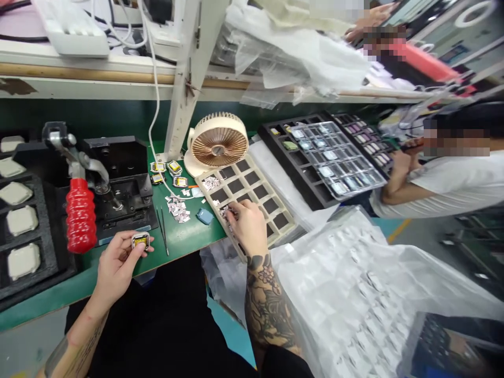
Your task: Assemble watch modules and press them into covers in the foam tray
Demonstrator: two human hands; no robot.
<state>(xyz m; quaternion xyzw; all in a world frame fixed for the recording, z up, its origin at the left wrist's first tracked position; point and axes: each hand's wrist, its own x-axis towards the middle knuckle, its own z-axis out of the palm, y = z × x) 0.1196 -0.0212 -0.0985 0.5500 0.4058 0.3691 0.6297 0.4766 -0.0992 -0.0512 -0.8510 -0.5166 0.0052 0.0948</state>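
Observation:
Between the thumb and fingers of my left hand is a small watch case with a yellow part inside, above the green bench edge. My right hand reaches into a beige compartment tray, fingertips pinched together over small pale pieces in a near-side compartment. Whether a piece is between those fingers I cannot make out. Tweezers lie on the bench between my hands. Near them are a pile of small white-and-pink labels and a blue block. Several more watch cases sit farther back.
A toggle clamp with a red handle stands at left beside a black foam tray of pale cases. A small fan stands behind the beige tray. Plastic-covered trays and a co-worker are at right.

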